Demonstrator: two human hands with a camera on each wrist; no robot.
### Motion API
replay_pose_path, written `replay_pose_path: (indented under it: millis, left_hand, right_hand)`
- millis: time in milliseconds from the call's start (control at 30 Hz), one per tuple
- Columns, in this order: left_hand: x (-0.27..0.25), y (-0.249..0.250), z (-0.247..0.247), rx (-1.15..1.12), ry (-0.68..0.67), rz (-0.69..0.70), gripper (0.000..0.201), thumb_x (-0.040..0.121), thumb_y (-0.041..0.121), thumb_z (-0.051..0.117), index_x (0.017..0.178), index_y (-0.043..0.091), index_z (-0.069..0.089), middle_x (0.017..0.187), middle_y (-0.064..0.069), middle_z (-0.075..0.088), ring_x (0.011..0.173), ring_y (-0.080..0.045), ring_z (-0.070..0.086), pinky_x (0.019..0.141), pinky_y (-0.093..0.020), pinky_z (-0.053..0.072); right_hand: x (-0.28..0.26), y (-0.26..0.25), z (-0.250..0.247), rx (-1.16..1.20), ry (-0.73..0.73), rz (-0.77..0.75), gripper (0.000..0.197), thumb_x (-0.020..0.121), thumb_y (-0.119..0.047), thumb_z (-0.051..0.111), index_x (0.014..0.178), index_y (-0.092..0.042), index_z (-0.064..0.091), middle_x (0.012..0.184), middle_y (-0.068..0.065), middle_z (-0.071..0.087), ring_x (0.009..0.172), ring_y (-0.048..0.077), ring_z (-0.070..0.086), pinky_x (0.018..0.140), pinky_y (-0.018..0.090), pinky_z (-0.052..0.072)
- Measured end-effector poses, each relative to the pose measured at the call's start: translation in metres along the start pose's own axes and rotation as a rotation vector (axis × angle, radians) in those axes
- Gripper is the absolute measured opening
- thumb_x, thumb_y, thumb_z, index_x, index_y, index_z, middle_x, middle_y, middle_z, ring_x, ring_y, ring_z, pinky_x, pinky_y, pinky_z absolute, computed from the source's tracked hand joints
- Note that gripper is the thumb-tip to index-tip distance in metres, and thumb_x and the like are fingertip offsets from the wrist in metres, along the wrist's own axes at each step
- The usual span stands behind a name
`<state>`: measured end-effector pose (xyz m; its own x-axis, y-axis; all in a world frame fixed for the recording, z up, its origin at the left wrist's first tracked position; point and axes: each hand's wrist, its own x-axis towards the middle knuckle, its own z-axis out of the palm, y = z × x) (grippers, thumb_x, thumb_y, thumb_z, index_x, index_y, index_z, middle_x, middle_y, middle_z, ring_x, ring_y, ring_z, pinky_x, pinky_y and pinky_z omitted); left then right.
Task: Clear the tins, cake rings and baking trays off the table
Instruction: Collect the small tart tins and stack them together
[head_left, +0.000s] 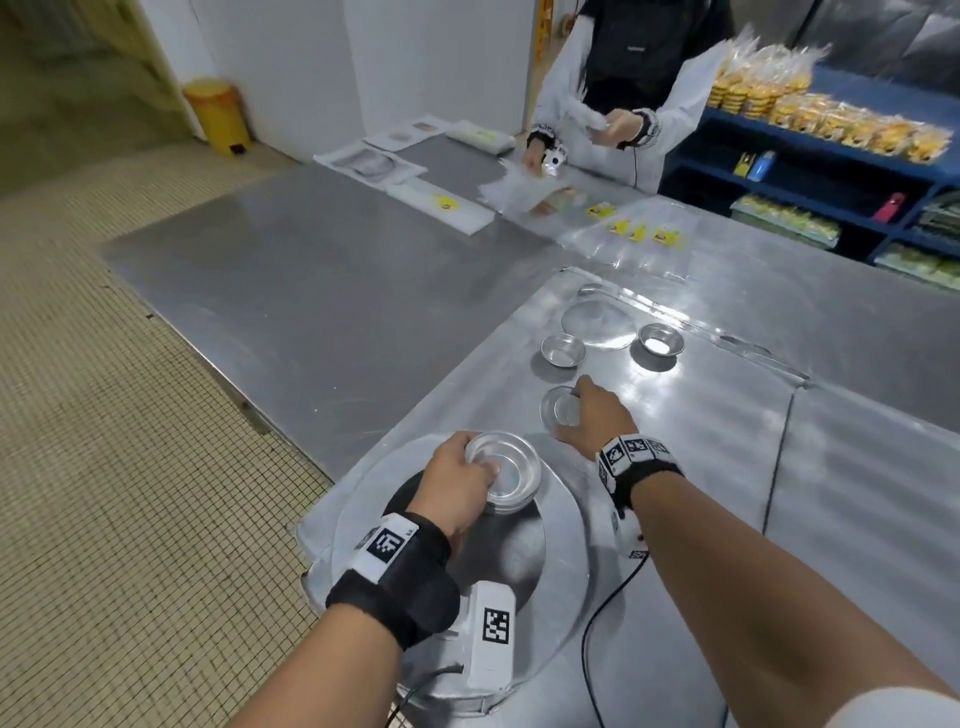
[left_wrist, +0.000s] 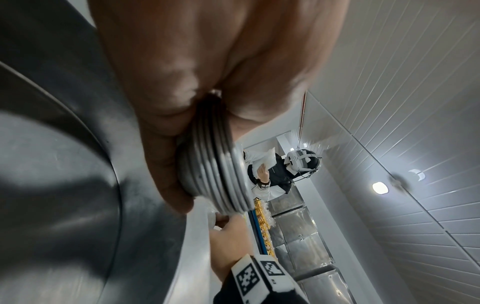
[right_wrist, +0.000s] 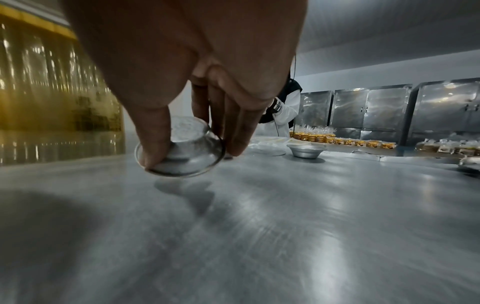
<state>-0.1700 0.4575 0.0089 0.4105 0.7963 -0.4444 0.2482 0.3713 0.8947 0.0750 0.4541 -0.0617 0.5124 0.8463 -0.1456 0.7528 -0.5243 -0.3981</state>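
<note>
My left hand (head_left: 460, 480) grips a stack of several nested small round tins (head_left: 506, 475) above a large round pan (head_left: 566, 561) near the table's front; the stack's rims (left_wrist: 223, 176) show between thumb and fingers. Farther out, my right hand (head_left: 595, 415) pinches a single small tin (head_left: 558, 410), tilted and lifted just off the steel (right_wrist: 187, 148). Two more small tins (head_left: 562, 349) (head_left: 661, 339) sit upright beyond it, beside a flat round disc (head_left: 597, 318).
The steel table (head_left: 311, 280) runs back to a second person (head_left: 634, 78) handling plastic bags (head_left: 628, 228). Blue shelves (head_left: 831, 150) of packed bread stand at the right. A yellow bin (head_left: 218, 114) stands on the tiled floor at left. A cable (head_left: 597, 613) trails by my right arm.
</note>
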Motion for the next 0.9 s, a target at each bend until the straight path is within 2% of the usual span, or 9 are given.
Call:
replay_pose_path:
  millis: [100, 233, 333, 400, 533, 633, 700, 800, 900]
  left_hand:
    - [-0.002, 0.000, 0.006, -0.003, -0.014, -0.006, 0.028, 0.069, 0.016, 0.058, 0.095, 0.023, 0.068, 0.100, -0.015, 0.073, 0.102, -0.042, 0.068, 0.092, -0.061, 0.055]
    - [-0.007, 0.001, 0.016, 0.023, -0.051, -0.024, 0.031, 0.068, 0.016, 0.058, 0.097, 0.020, 0.068, 0.102, -0.017, 0.073, 0.103, -0.042, 0.068, 0.091, -0.062, 0.055]
    - [-0.013, 0.004, 0.024, 0.017, -0.077, -0.060, 0.026, 0.080, 0.007, 0.059, 0.103, 0.016, 0.066, 0.108, -0.023, 0.069, 0.106, -0.045, 0.066, 0.089, -0.063, 0.055]
    - [-0.015, 0.003, 0.030, 0.008, -0.089, -0.065, 0.027, 0.078, 0.009, 0.059, 0.104, 0.013, 0.066, 0.105, -0.021, 0.069, 0.104, -0.044, 0.066, 0.089, -0.064, 0.055]
    - [-0.018, 0.003, 0.041, -0.013, -0.115, -0.085, 0.026, 0.074, 0.024, 0.064, 0.097, 0.012, 0.069, 0.095, -0.016, 0.068, 0.087, -0.035, 0.066, 0.088, -0.068, 0.053]
    - [-0.020, 0.005, 0.049, -0.065, -0.165, -0.113, 0.047, 0.075, 0.050, 0.068, 0.100, 0.012, 0.074, 0.110, -0.021, 0.073, 0.100, -0.040, 0.071, 0.091, -0.063, 0.055]
    - [-0.027, 0.008, 0.054, -0.064, -0.218, -0.117, 0.055, 0.083, 0.064, 0.060, 0.101, 0.015, 0.078, 0.106, -0.018, 0.076, 0.101, -0.038, 0.072, 0.095, -0.054, 0.056]
    - [-0.037, 0.010, 0.059, -0.049, -0.306, -0.107, 0.059, 0.091, 0.066, 0.053, 0.108, 0.015, 0.077, 0.105, -0.015, 0.077, 0.101, -0.033, 0.073, 0.096, -0.047, 0.056]
    - [-0.044, 0.011, 0.063, -0.061, -0.329, -0.077, 0.055, 0.084, 0.056, 0.066, 0.113, 0.009, 0.074, 0.107, -0.022, 0.075, 0.100, -0.036, 0.073, 0.095, -0.050, 0.054]
  right_hand:
    - [-0.014, -0.002, -0.012, 0.162, 0.089, -0.040, 0.062, 0.069, -0.037, 0.083, 0.115, -0.019, 0.046, 0.110, 0.006, 0.065, 0.097, 0.028, 0.063, 0.081, 0.035, 0.051]
    - [-0.047, 0.000, -0.028, 0.382, 0.193, -0.132, 0.081, 0.063, -0.043, 0.083, 0.132, -0.037, 0.041, 0.119, 0.001, 0.060, 0.104, 0.023, 0.062, 0.091, 0.042, 0.054]
    - [-0.078, 0.001, -0.036, 0.469, 0.308, -0.200, 0.074, 0.065, -0.032, 0.088, 0.127, -0.035, 0.049, 0.122, -0.002, 0.051, 0.107, 0.018, 0.060, 0.094, 0.039, 0.054]
    - [-0.100, 0.000, -0.041, 0.581, 0.387, -0.210, 0.072, 0.066, -0.025, 0.090, 0.124, -0.034, 0.050, 0.125, -0.005, 0.045, 0.108, 0.012, 0.061, 0.095, 0.032, 0.055]
    - [-0.144, -0.006, -0.054, 0.785, 0.451, -0.186, 0.067, 0.067, -0.021, 0.091, 0.119, -0.026, 0.049, 0.122, -0.004, 0.053, 0.110, 0.010, 0.063, 0.097, 0.028, 0.054]
    - [-0.174, -0.011, -0.060, 0.858, 0.463, -0.211, 0.066, 0.067, -0.018, 0.091, 0.118, -0.023, 0.049, 0.119, -0.005, 0.060, 0.109, 0.013, 0.067, 0.099, 0.033, 0.054]
    - [-0.190, -0.013, -0.061, 0.863, 0.458, -0.240, 0.067, 0.066, -0.014, 0.091, 0.119, -0.021, 0.050, 0.119, -0.005, 0.063, 0.109, 0.013, 0.067, 0.099, 0.033, 0.053]
    - [-0.207, -0.014, -0.056, 0.863, 0.437, -0.275, 0.069, 0.065, -0.013, 0.092, 0.119, -0.020, 0.049, 0.121, -0.009, 0.064, 0.112, 0.011, 0.067, 0.099, 0.032, 0.053]
    - [-0.215, -0.014, -0.048, 0.869, 0.389, -0.291, 0.068, 0.066, -0.009, 0.090, 0.117, -0.025, 0.048, 0.124, -0.008, 0.065, 0.115, 0.008, 0.065, 0.100, 0.032, 0.053]
